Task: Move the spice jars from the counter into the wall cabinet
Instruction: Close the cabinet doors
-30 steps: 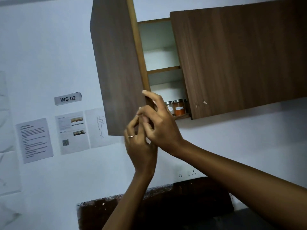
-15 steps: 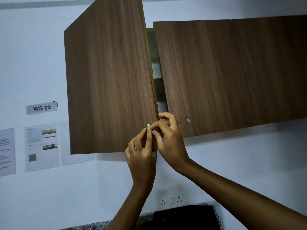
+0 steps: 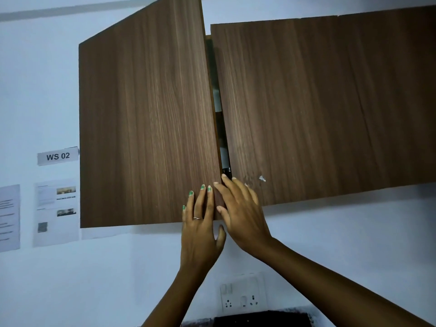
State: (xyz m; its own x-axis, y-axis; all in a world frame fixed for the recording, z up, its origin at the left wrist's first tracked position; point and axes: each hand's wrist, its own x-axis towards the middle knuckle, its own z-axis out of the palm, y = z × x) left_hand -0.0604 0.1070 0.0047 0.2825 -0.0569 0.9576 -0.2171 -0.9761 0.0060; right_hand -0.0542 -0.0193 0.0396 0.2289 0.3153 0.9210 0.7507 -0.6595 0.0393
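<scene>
**A:** What has changed since half a second ago?

**B:** The left door of the cabinet has swung nearer to shut; only a thin dark gap remains between it and the right door. Before, both hands pinched the door's lower corner with curled fingers. Now the fingers are straight and flat. The left hand lies on the left door's bottom right corner. The right hand spans the gap, fingertips at the door edge.

**A:** And the jars?

**B:** None in view. A second ago they stood on the bottom shelf inside; the doors hide that shelf now.

**A:** Counts, left to right?

**B:** Three printed sheets on the wall, partly cut off or hidden, one "WS 02" label, two doors, two hands, one ring, one socket plate.

**A:** Surfaces?

**B:** The doors are flat rectangular panels in brown wood grain; the right one has a small white chip. The wall is smooth and pale. The nails on the left hand are green.
</scene>
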